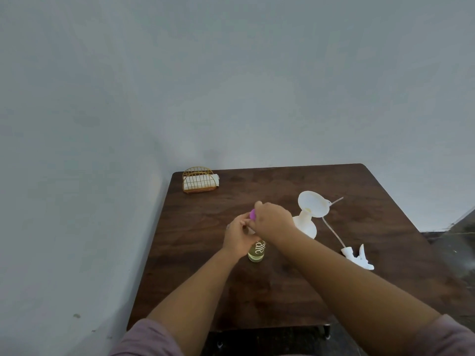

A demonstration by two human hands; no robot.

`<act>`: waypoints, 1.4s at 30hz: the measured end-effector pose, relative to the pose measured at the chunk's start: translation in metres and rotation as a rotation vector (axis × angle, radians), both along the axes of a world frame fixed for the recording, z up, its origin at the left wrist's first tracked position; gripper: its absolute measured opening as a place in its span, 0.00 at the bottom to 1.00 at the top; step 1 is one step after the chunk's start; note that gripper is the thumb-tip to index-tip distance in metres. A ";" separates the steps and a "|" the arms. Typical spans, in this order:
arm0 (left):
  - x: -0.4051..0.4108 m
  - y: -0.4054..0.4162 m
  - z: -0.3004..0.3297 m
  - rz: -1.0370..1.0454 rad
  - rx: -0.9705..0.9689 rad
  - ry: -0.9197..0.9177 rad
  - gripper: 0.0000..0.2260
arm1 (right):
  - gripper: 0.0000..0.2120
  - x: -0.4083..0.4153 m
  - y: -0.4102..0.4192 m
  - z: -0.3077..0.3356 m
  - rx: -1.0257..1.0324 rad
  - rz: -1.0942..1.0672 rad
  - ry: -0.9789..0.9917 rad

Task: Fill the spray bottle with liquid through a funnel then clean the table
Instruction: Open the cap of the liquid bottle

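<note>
Both hands meeting over a bottle (256, 251) of yellowish liquid, upright mid-table (257, 291). Left hand (239, 237) curled round the bottle's upper part. Right hand (272, 220) curled over the top, fingers closed on a purple cap (252, 215); cannot tell whether on or off the neck. Just right of the hands, a white spray bottle (305, 223) standing open, white funnel (313, 207) tilted in its neck. Further right, flat on the wood, the spray head (358, 258) with its tube (332, 231) trailing back toward the funnel. In the far left corner, a gold wire holder (199, 181) with white napkins (203, 180).
</note>
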State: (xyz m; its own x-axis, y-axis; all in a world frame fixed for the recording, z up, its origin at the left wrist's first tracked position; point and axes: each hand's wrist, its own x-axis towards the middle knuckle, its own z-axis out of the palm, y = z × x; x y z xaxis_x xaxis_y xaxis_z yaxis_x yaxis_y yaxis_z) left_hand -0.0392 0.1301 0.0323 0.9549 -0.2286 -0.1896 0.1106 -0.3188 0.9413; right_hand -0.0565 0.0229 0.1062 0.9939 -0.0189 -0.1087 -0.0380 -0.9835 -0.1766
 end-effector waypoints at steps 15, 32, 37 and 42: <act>0.003 -0.002 -0.006 -0.045 0.112 -0.017 0.24 | 0.18 0.006 -0.005 0.021 0.121 0.118 -0.044; 0.005 0.000 -0.004 -0.055 0.145 -0.018 0.25 | 0.26 0.009 -0.004 0.022 0.150 0.025 0.041; 0.006 0.002 -0.005 -0.088 0.163 -0.041 0.27 | 0.14 0.005 0.007 0.013 -0.032 0.041 0.124; 0.006 0.002 -0.008 -0.076 0.177 -0.068 0.25 | 0.28 0.012 0.004 0.024 -0.081 0.216 0.233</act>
